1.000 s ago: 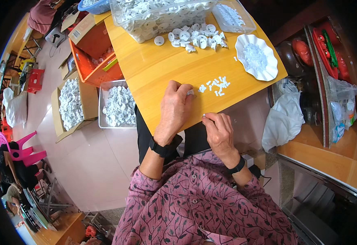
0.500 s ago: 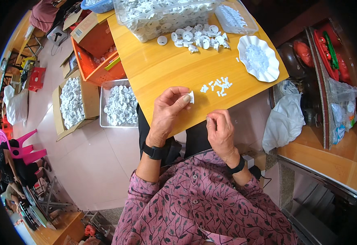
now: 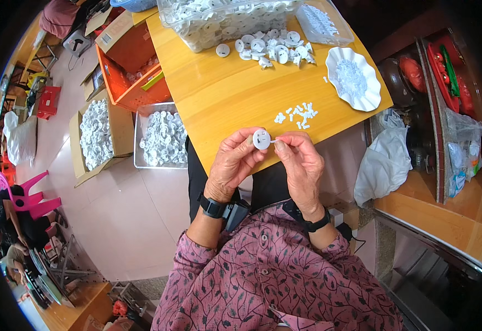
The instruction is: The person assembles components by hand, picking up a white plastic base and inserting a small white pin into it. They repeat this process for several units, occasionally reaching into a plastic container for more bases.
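Over the near edge of the wooden table (image 3: 208, 83), my left hand (image 3: 231, 163) is closed on a white round plastic disc (image 3: 262, 139). Its slotted face is turned up. My right hand (image 3: 301, 168) pinches a small white plastic pin (image 3: 274, 141) at the disc's right edge; whether the two touch, I cannot tell. Just beyond my fingers lie several loose small white pins (image 3: 305, 115). Farther back is a heap of white discs (image 3: 280, 48), in front of a clear bin (image 3: 194, 47) full of them.
A white wavy-rimmed dish (image 3: 372, 100) of small pale pieces stands at the table's right, below a clear tray (image 3: 337, 37). On the floor to the left are an orange crate (image 3: 119, 91), a cardboard box (image 3: 122, 129) and a clear tub (image 3: 137, 146), the last two holding white discs.
My right hand has moved up and left to meet my left hand, now with a pin showing in its fingertips. The disc has turned from edge-on to face up.
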The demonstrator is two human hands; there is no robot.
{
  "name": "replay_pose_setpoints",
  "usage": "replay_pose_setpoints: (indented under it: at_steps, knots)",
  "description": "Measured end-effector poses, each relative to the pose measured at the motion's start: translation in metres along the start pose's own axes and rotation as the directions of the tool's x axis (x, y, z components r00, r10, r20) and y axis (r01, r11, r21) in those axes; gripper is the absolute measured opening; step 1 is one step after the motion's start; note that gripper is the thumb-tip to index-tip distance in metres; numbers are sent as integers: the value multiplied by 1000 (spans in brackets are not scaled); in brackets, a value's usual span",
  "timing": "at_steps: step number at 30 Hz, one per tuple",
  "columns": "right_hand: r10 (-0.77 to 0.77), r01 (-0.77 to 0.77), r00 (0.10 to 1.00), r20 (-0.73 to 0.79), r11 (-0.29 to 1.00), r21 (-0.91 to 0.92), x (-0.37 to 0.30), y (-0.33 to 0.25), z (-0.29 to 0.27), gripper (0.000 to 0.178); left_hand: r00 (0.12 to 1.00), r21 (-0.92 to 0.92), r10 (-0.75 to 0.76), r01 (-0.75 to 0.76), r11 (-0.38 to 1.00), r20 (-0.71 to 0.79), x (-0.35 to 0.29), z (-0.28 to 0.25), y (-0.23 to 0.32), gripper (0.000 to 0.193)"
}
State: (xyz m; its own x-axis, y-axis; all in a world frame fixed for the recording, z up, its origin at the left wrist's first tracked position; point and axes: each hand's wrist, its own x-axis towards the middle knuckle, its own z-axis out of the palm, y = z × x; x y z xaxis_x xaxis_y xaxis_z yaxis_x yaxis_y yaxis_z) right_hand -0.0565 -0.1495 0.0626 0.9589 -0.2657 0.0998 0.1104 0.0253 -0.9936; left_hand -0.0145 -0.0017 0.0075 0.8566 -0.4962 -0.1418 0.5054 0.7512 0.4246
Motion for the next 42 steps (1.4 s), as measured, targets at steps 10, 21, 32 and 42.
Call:
replay_pose_setpoints:
  at_steps: [10,21,32,42]
  knots:
    - [-28,28,1000,12,999,-36,1,7,3,9,999,-25,-40,41,999,37,0,-2,0,27]
    - [-193,194,981,30,940,-281,3,4,0,9,998,4,-43,42,999,40,1,1,0,26]
    - [-345,354,933,106,817,-456,1,3,2,11,999,15,-45,45,999,21,1,0,-1,25]
    - [-368,376,922,118,785,-493,3,1,4,12,998,13,-52,52,999,29,1,3,1,26]
